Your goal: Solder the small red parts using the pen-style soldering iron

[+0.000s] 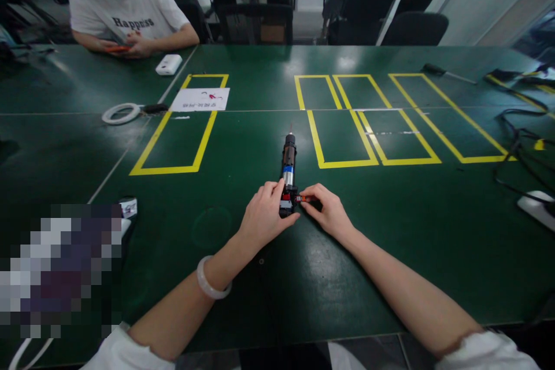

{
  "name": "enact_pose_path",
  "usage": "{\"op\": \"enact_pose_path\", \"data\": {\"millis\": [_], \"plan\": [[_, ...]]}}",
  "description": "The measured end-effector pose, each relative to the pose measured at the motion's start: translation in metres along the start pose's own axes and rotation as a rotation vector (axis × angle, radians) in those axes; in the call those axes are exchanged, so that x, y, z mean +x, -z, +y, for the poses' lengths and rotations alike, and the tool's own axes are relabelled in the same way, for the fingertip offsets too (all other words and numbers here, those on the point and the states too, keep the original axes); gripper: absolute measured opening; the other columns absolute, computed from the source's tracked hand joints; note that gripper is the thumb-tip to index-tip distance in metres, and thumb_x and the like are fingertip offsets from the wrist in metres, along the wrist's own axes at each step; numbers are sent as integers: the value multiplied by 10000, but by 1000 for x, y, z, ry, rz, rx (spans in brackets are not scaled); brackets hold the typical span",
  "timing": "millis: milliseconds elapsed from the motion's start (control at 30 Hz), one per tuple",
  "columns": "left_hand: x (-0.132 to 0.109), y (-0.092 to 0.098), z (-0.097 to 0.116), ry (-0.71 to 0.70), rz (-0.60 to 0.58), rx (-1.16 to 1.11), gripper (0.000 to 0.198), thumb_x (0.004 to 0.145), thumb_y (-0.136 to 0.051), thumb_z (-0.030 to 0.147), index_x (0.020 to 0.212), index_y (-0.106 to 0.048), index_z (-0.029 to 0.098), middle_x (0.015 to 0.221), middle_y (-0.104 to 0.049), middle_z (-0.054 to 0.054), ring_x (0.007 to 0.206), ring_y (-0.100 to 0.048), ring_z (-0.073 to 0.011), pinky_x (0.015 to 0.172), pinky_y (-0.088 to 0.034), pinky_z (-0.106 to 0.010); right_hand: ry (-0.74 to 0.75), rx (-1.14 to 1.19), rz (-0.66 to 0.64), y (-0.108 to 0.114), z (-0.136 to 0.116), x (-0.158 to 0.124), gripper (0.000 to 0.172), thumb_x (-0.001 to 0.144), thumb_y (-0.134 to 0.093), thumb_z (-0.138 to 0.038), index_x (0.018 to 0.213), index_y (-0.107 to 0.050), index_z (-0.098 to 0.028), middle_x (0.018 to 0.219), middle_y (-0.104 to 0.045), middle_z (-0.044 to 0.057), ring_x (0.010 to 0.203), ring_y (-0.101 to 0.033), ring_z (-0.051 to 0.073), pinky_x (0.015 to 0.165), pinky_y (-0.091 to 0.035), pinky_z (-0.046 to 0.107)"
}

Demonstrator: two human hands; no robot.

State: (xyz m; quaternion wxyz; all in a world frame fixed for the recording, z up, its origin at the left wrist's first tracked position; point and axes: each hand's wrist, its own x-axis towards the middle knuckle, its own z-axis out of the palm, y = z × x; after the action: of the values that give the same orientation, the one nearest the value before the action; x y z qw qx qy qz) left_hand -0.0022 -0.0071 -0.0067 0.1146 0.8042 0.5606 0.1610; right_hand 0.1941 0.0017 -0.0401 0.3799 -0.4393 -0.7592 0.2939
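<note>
A slim black and silver motor tool (289, 165) with a blue band lies on the green table, its thin tip pointing away from me. My left hand (264, 211) is closed around the near end, fingers along the left side and thumb at the bottom. A small orange-red piece (303, 199) sits at the tool's right side, pinched in the fingertips of my right hand (327, 208). It touches or nearly touches the tool; whether it is a plug or something else is too small to tell. A white bangle circles my left wrist.
Yellow tape outlines (195, 170) mark the table (243, 144). A paper label (200, 99), a white cable coil (121, 114) and a white box (169, 65) lie left. Black cables (515, 139), a screwdriver (433, 69) and a power strip (537, 208) are right. A person (134, 17) sits opposite.
</note>
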Motion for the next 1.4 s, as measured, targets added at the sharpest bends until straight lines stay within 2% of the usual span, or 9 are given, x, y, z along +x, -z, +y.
{"op": "enact_pose_path", "data": {"millis": [267,367,467,667,867,1000,1167,1267,1400], "plan": [[0,-4,-5,-14,-6,7,769,757,-672,472,1388,-395,131,1169,-529,-124,1049,-542,-261,900,-483,-380,32,-46,14,-3,0,0,222,887,-605,-182,1098,-663,-219,1019,-620,77,958,-625,208,863,-522,357],[0,-4,-4,-15,4,13,757,764,-663,467,1391,-394,140,1162,-530,-120,1041,-546,-258,890,-482,-372,34,-28,-3,-2,-3,-4,291,893,-579,-171,1172,-648,-220,1022,-658,77,934,-644,199,845,-533,345],[-1,-3,-1,-26,14,34,750,775,-650,468,1400,-385,147,1165,-533,-123,1042,-546,-262,883,-475,-368,-19,-37,10,-2,-8,-6,292,880,-563,-160,1153,-655,-208,924,-702,60,810,-660,183,770,-544,324],[2,-1,13,32,5,163,707,852,-533,546,1373,-410,85,1158,-539,-151,1008,-545,-275,847,-457,-377,-161,108,44,1,-11,-5,314,867,-524,-136,1164,-599,-207,995,-761,52,752,-700,161,718,-555,294],[11,2,15,94,1,294,668,882,-509,497,1419,-380,122,1074,-538,-130,961,-545,-270,775,-435,-350,-123,247,-74,2,-9,-6,297,888,-492,-130,1168,-549,-212,1080,-735,68,811,-713,154,802,-554,318],[9,7,4,71,-9,329,625,898,-496,466,1448,-362,203,1099,-527,-114,956,-544,-256,761,-426,-331,-54,242,-142,2,-14,-5,358,877,-516,-128,1223,-538,-215,1156,-680,78,946,-682,162,878,-526,331],[5,17,-16,64,-12,382,637,911,-471,478,1473,-340,210,1150,-524,-133,969,-543,-270,781,-428,-345,-72,289,-147,2,-12,-5,330,895,-514,-137,1216,-523,-211,1129,-693,76,882,-667,147,857,-523,327],[2,27,-36,103,-28,432,646,913,-448,499,1477,-340,202,1181,-521,-148,974,-546,-286,786,-433,-362,-88,314,-157,2,-8,-5,322,892,-512,-122,1203,-526,-204,1070,-715,67,873,-670,145,827,-526,309],[-4,48,-76,196,-56,476,665,914,-398,520,1482,-337,182,1227,-508,-190,980,-550,-324,788,-437,-400,-89,287,-176,4,-9,-3,311,897,-505,-116,1193,-552,-198,1026,-717,60,883,-675,147,796,-519,293]]}}
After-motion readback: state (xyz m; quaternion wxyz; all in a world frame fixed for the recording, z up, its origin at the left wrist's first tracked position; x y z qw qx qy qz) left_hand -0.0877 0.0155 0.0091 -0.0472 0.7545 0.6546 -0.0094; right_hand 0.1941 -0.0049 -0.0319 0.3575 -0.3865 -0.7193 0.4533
